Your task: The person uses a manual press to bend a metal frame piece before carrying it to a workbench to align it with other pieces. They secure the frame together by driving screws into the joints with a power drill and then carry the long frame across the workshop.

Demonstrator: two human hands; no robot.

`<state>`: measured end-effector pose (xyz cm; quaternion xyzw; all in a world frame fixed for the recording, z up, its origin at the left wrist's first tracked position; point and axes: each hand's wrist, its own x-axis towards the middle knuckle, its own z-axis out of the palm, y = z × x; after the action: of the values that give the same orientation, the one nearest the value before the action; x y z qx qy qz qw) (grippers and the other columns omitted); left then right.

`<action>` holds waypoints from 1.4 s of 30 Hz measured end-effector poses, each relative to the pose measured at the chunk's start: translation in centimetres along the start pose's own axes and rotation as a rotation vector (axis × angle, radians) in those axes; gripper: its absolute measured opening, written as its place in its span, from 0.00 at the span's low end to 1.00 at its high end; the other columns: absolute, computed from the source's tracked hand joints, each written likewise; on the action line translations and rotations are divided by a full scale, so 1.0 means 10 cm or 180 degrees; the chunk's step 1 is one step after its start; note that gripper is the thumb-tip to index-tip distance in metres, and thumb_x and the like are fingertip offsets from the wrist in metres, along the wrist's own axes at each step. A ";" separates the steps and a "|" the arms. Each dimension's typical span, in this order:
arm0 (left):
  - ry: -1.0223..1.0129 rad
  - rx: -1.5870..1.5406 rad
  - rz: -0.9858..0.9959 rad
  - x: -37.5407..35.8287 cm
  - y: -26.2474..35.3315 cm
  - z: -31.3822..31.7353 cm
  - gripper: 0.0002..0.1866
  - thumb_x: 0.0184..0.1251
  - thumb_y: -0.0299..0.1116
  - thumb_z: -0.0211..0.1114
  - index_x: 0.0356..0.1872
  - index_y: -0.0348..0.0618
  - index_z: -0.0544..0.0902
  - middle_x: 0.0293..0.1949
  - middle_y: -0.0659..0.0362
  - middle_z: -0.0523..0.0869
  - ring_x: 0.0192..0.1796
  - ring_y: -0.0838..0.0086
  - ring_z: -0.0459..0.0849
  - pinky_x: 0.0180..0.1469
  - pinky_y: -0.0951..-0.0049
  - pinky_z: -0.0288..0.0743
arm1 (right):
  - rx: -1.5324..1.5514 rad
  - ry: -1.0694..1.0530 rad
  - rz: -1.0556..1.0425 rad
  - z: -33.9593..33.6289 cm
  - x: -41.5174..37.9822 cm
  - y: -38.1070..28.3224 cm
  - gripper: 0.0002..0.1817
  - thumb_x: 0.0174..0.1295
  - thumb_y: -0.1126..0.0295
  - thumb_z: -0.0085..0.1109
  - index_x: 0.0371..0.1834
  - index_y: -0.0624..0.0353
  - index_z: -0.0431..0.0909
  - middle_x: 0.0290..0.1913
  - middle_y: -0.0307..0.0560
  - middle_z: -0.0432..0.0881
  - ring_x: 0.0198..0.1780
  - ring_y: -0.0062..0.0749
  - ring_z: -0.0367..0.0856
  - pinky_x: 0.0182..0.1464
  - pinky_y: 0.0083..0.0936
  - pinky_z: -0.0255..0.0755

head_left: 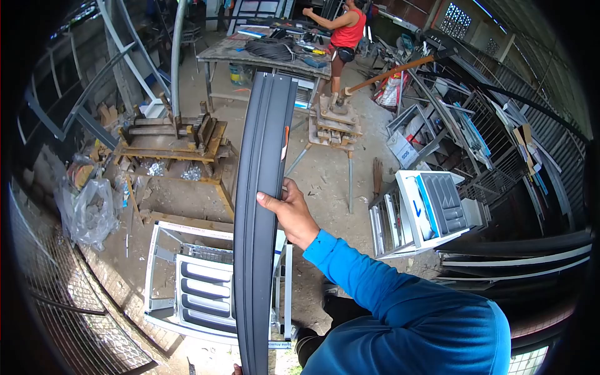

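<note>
The right hand (292, 214) curls part-closed around the long dark bar (257, 187) pointing toward the table (215, 54); I can't tell the left hand's (237, 370) grip, and lopsided support could tip the bar.

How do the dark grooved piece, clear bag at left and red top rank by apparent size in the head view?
1. Dark grooved piece
2. Clear bag
3. Red top
Apparent size only: nearness to the camera enlarges the piece.
</note>
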<state>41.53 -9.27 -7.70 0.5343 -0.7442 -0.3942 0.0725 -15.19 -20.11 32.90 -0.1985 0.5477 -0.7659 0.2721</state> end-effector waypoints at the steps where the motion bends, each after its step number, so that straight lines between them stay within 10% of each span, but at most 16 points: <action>1: 0.0134 0.0121 0.0320 0.00 0.03 0.01 0.31 0.59 0.19 0.55 0.68 0.43 0.70 0.50 0.43 0.84 0.50 0.51 0.83 0.54 0.55 0.77 | 0.0014 0.0090 -0.0060 -0.07 0.07 -0.10 0.28 0.62 0.75 0.66 0.60 0.69 0.60 0.48 0.54 0.81 0.47 0.31 0.83 0.51 0.28 0.80; 15: -0.1105 -0.1417 -0.0403 -0.16 3.49 -0.06 0.41 0.60 0.41 0.67 0.72 0.37 0.60 0.63 0.44 0.74 0.63 0.53 0.74 0.64 0.58 0.69 | 0.0655 0.0264 -0.0682 -1.19 1.80 -1.65 0.20 0.58 0.69 0.68 0.46 0.71 0.72 0.39 0.55 0.83 0.34 0.35 0.84 0.36 0.35 0.81; 20: -0.0634 -0.1351 -0.0382 -0.13 4.89 -0.08 0.44 0.60 0.47 0.71 0.71 0.33 0.62 0.65 0.44 0.73 0.66 0.55 0.72 0.66 0.59 0.67 | 0.0114 -0.0940 -0.1622 -1.30 1.73 -2.29 0.44 0.53 0.56 0.74 0.64 0.74 0.60 0.55 0.67 0.77 0.59 0.50 0.77 0.63 0.36 0.69; 23: 0.0163 -0.0986 0.0221 -0.23 6.06 -0.25 0.41 0.59 0.53 0.71 0.67 0.35 0.70 0.55 0.43 0.82 0.55 0.51 0.80 0.59 0.58 0.73 | -0.0099 -0.2406 -0.1595 -1.73 1.26 -2.48 0.48 0.61 0.38 0.61 0.69 0.70 0.57 0.61 0.62 0.73 0.61 0.45 0.76 0.61 0.37 0.72; 27: 0.0733 -0.1153 0.0701 -0.16 7.11 -0.45 0.42 0.59 0.54 0.71 0.66 0.35 0.69 0.55 0.43 0.82 0.55 0.52 0.80 0.59 0.58 0.73 | -0.0737 -0.3324 -0.1009 -2.89 0.80 -2.26 0.35 0.65 0.49 0.62 0.66 0.65 0.67 0.58 0.56 0.78 0.55 0.36 0.80 0.51 0.29 0.78; 33: 0.1305 -0.1052 0.1132 -0.01 8.23 -0.74 0.43 0.58 0.55 0.71 0.66 0.34 0.69 0.55 0.44 0.82 0.54 0.53 0.81 0.58 0.59 0.73 | -0.1944 -0.2352 0.0013 -4.61 1.15 -1.55 0.21 0.61 0.62 0.67 0.50 0.68 0.79 0.42 0.55 0.87 0.45 0.39 0.86 0.48 0.32 0.78; 42: 0.1558 -0.0847 0.1442 0.67 9.28 -0.85 0.44 0.57 0.57 0.71 0.66 0.34 0.69 0.54 0.45 0.82 0.54 0.55 0.81 0.57 0.60 0.74 | -0.2432 -0.0681 -0.0547 -5.74 2.24 -1.61 0.17 0.58 0.63 0.69 0.44 0.65 0.81 0.35 0.52 0.87 0.38 0.42 0.86 0.44 0.33 0.78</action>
<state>-25.28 -8.31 57.60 0.4203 -0.7465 -0.3219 0.4031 -70.29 11.71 29.83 -0.4089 0.7429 -0.5023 0.1692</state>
